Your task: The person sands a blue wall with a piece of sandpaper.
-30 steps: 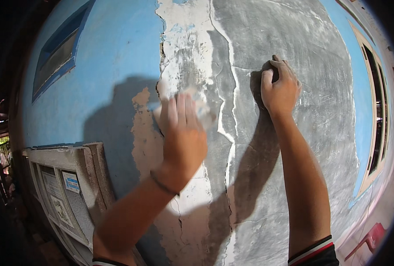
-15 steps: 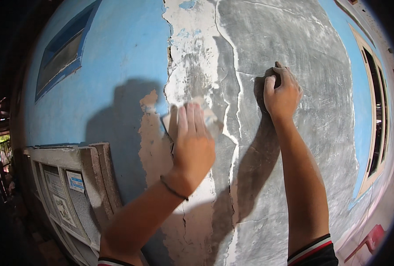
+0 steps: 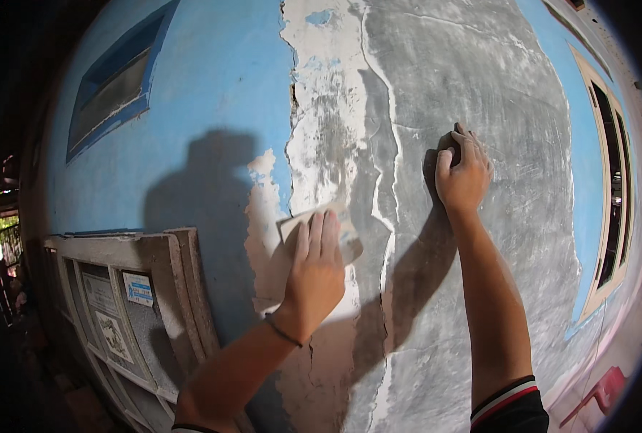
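My left hand (image 3: pixel 314 270) presses a folded beige sheet (image 3: pixel 296 227), which looks like sandpaper, against the wall. Its fingers lie straight and close together over the sheet, on the pale strip of bare plaster (image 3: pixel 324 155). The palm side is hidden. Higher up and to the right, my right hand (image 3: pixel 465 173) rests on the grey plastered wall (image 3: pixel 509 209). Those fingers are bent with the tips at the surface, and the thumb stands apart from them. Nothing shows in that hand, though its underside is in shadow. A dark band circles my left wrist.
A jagged crack with a white edge (image 3: pixel 387 249) runs down between my hands. Blue paint (image 3: pixel 213 94) covers the wall's left part. A window frame with glass panes (image 3: pixel 111 249) stands lower left, a small window (image 3: pixel 115 94) above it. Another window (image 3: pixel 610 187) is at right, above a red chair (image 3: pixel 610 390).
My left hand has slid down the wall with the sheet beneath its fingers. My right hand has stayed at nearly the same place on the grey plaster. The view has shifted slightly.
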A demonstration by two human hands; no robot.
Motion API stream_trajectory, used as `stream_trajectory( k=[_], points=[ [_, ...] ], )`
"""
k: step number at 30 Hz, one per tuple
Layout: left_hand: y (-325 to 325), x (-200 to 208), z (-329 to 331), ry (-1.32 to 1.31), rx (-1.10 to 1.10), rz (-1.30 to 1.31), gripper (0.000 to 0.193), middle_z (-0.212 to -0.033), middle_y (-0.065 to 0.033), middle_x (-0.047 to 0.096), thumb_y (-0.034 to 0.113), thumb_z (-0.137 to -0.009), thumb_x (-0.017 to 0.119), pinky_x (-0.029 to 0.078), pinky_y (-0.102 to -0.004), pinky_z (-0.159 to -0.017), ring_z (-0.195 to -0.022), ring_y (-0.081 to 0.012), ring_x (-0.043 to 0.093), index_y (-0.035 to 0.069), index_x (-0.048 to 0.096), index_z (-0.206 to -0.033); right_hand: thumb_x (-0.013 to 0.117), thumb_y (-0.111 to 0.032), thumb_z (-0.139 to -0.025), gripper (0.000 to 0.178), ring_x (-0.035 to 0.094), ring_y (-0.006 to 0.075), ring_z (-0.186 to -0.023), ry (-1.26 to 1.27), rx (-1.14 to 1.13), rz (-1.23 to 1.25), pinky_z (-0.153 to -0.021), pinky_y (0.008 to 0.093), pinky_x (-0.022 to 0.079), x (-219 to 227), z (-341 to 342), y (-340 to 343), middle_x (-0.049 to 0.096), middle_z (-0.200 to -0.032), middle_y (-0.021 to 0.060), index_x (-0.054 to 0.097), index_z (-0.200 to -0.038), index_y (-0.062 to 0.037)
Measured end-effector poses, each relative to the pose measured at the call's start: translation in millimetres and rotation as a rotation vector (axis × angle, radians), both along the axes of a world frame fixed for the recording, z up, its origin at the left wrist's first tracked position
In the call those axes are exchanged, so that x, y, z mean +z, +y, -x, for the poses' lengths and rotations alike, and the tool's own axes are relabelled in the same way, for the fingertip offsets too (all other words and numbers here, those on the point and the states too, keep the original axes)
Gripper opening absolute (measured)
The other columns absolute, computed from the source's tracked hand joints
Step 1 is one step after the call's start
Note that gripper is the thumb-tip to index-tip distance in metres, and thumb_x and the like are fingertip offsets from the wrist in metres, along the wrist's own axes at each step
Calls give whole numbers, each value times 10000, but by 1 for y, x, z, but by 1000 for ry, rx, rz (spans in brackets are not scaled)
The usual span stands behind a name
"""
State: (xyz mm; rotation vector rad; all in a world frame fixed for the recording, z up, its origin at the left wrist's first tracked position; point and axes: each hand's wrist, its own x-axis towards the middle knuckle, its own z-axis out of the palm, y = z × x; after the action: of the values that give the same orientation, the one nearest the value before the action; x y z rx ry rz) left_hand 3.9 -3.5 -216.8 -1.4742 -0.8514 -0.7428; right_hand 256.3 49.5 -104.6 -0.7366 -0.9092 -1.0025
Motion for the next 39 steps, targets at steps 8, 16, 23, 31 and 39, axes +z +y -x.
stream_trajectory(
  k=[8, 16, 23, 31, 39],
  points=[
    [-56, -110, 38, -360, -738, 801, 363, -1306, -200, 538, 120, -899, 537, 357, -380, -1053, -1232, -310, 499, -65, 573, -1209, 541, -177, -778, 404, 477, 277, -1289, -49, -80, 73, -1060, 434, 316, -54, -14, -2, 558, -1355, 33, 612, -1166, -90],
    [-73, -214, 50, -1613, -1660, 966, 344, -1145, -64, 603, 238, -990, 522, 418, -302, -950, -1055, -132, 548, -25, 555, -1208, 520, -160, -839, 433, 432, 331, -1325, -144, 161, 263, -1100, 417, 287, -153, 10, -27, 481, -1423, 128, 567, -1250, -35],
    [-85, -213, 44, -1505, -1736, 983, 340, -1129, -58, 614, 249, -978, 550, 431, -287, -924, -1041, -135, 555, -21, 569, -1183, 579, -395, -944, 552, 450, 232, -1259, -267, 1596, 1074, -1072, 364, 321, -276, 109, -114, 511, -1350, 147, 504, -1324, -2],
    [-107, -211, 45, -1224, -1142, 934, 299, -1000, -115, 679, 211, -939, 612, 491, -318, -818, -922, -186, 644, -21, 602, -1127, 551, -350, -971, 475, 532, 177, -1129, -48, 1910, 1499, -990, 341, 396, -308, 118, -125, 602, -1209, 82, 528, -1295, -3],
    [-117, -221, 42, -1317, -1036, 1259, 372, -1014, -109, 664, 142, -957, 566, 504, -227, -493, -685, -113, 650, -33, 472, -1271, 518, -277, -982, 372, 587, 150, -987, -117, 1446, 1413, -887, 301, 448, -331, 110, -121, 660, -1068, 70, 588, -1181, 29]
  ],
)
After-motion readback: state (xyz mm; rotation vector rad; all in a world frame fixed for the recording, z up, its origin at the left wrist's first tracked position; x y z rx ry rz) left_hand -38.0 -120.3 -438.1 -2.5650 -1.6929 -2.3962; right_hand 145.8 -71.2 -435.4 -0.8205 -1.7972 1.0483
